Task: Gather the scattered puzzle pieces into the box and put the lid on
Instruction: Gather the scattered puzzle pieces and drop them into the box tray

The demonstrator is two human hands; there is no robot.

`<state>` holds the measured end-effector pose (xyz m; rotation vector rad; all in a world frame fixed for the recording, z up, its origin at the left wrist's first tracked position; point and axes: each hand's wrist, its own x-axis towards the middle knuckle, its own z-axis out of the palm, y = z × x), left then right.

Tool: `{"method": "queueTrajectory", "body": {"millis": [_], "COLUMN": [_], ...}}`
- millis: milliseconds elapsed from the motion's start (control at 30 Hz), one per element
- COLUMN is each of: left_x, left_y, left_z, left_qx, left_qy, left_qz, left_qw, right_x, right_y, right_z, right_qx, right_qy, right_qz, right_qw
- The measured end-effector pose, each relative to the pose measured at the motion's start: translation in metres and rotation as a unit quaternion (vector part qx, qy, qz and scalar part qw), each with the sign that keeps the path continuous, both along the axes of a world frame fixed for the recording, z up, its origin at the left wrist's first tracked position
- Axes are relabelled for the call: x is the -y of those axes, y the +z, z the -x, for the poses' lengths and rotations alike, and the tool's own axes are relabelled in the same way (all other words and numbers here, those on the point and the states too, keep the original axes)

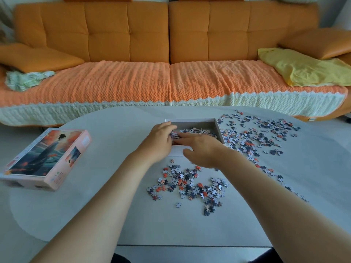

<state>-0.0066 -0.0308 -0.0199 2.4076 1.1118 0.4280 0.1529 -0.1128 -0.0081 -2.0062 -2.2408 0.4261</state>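
Here, pieces (191, 132) are released into the box (218, 128) from loosely opened left hand (160, 142) and right hand (204, 149) fingers; the lid (45, 158) is kept aside on the bench (114, 205).

Left hand (161, 138) and right hand (204, 149) covering the box's (218, 128) near-left corner and the pieces beneath; fingertips probably gripping some, hard to tell. Sofa (169, 35) cropped at both sides.

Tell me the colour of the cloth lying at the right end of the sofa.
The cloth is pale yellow, seen in the head view.
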Motion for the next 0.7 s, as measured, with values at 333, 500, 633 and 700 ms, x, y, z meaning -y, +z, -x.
{"method": "queueTrajectory", "body": {"millis": [333,500,633,700], "left_x": [0.007,0.003,0.006,0.008], "left_y": [-0.004,-0.008,-0.005,-0.003], "left_z": [0.001,-0.003,-0.006,-0.006], "left_qx": [-0.091,-0.2,-0.14,-0.127], "left_qy": [-0.111,-0.066,-0.048,-0.046], "left_qz": [-0.158,-0.201,-0.174,-0.164], "left_qw": [0.977,0.957,0.974,0.977], "right_x": [-0.007,0.002,-0.003,-0.006], "right_y": [0.0,-0.003,-0.008,-0.012], "right_z": [-0.006,-0.006,-0.006,-0.008], "right_qx": [0.003,-0.015,0.071,0.099], "right_qy": [-0.071,-0.042,-0.039,-0.061], "right_qz": [-0.079,-0.053,-0.008,-0.007], "right_qw": [0.994,0.998,0.997,0.993]}}
